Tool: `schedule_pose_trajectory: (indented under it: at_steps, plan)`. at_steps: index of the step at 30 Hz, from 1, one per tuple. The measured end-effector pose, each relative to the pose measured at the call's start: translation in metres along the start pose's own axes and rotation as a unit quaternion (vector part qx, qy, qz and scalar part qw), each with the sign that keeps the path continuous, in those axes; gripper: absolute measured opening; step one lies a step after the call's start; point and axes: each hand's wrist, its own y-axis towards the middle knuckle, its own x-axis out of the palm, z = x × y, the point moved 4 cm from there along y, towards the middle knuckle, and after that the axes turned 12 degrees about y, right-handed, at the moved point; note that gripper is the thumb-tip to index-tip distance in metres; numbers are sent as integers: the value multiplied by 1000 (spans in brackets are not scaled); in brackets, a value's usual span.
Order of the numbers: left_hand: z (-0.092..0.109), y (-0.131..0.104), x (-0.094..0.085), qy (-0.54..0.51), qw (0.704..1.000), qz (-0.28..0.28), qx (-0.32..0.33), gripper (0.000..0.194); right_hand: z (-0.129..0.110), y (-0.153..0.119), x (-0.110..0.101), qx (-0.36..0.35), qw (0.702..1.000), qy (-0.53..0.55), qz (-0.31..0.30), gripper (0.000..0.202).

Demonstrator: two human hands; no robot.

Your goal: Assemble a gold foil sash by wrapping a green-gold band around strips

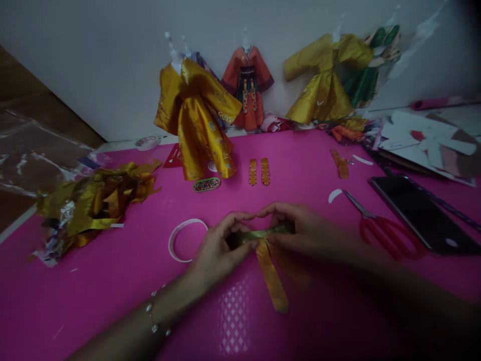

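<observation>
Between my two hands is a greenish-gold fabric band [257,234], pinched at both ends. My left hand [221,245] grips its left part, thumb and fingers closed. My right hand [300,228] pinches the right part, thumb in front. From the band's middle hangs a golden fabric strip [273,281] with a pointed end, and a second, blurred strip lies to its right. Beyond my hands, two small golden strips with beaded edges [253,173] lie side by side. A white ring of tape or card [170,245] stands just left of my left hand.
Red-handled scissors [389,235] and a black phone [421,210] lie at right. Golden scraps [108,200] are heaped at left. Miniature robes on stands line the wall, a golden one [201,130] nearest. A bead-filled oval dish [206,184] sits before it on the pink table [150,296].
</observation>
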Motion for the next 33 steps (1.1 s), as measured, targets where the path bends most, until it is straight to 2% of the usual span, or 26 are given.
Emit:
schedule_pose_trajectory:
  at_steps: [2,5,10,15,21,26,33]
  plan:
    - [4,0,-5,57,996,41,53,35,2,2,-3,-10,1000,-7,23,30]
    - [13,-2,-9,162,972,82,151,31,6,6,-11,-3,997,-29,67,27]
    - [24,-7,-4,185,952,17,244,19,10,11,-22,-7,990,-87,108,23]
    - [28,-10,2,200,940,-43,273,18,14,11,-29,-14,983,-135,122,21]
    - [29,-12,7,216,927,-91,294,20,16,12,-32,-17,983,-142,120,22]
    - [29,-13,8,237,915,-108,306,23,13,11,-33,-7,978,-159,134,25]
    - [29,-13,10,264,911,-122,293,23,14,11,-31,20,985,-132,105,35]
